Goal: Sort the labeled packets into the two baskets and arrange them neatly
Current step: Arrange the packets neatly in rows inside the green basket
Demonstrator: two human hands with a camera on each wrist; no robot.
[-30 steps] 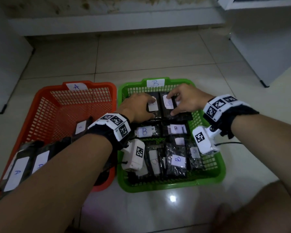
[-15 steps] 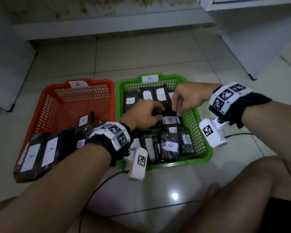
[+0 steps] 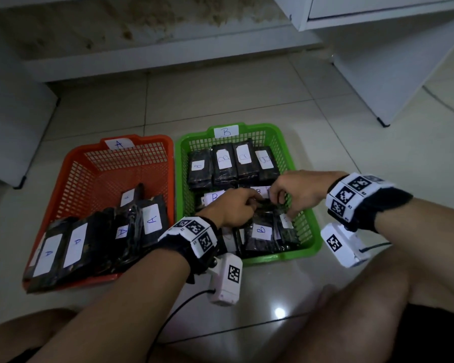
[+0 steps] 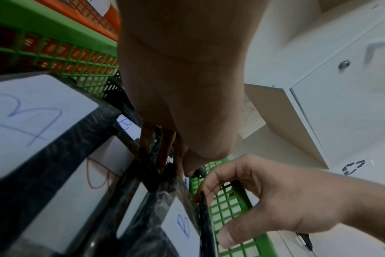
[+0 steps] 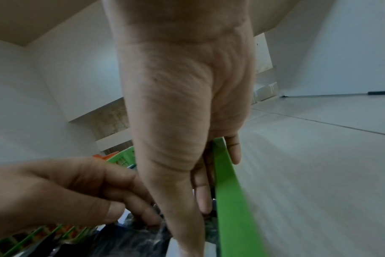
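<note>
1. Clearly both hands work in the middle of the green basket [image 3: 303, 218], which is tagged B and stands on the floor just beside the orange basket [image 3: 63, 205] tagged A. The left hand [image 3: 231, 208] has its fingers curled down onto a dark packet [image 3: 265, 205] in the middle row, and the right hand [image 3: 296, 195] pinches the same packet from the far side, close to the basket's right wall.
2. Risk, as I judge it: the packets are wrapped in slick film, so a two-handed tug could make this one slip or flip, hiding its label.
3. Lifting or shoving it may also drag its neighbours. The four B packets [image 3: 233, 163] lined up at the back look tidy; a knock from a knuckle could skew that row.
4. The near row [image 3: 261, 231] is loose and overlapping, so pressing a packet in there could buckle the pile instead of seating it flat.
5. The right hand's fingers straddle the green rim in the right wrist view, so a packet edge could snag in the mesh.
6. Hard to make out: the label of the gripped packet is covered by both hands, so its letter cannot be read.
7. The A packets [image 3: 89, 239] lean in a heap at the near end of the orange basket; the left forearm hides some, and one label there is too small to read.
</note>
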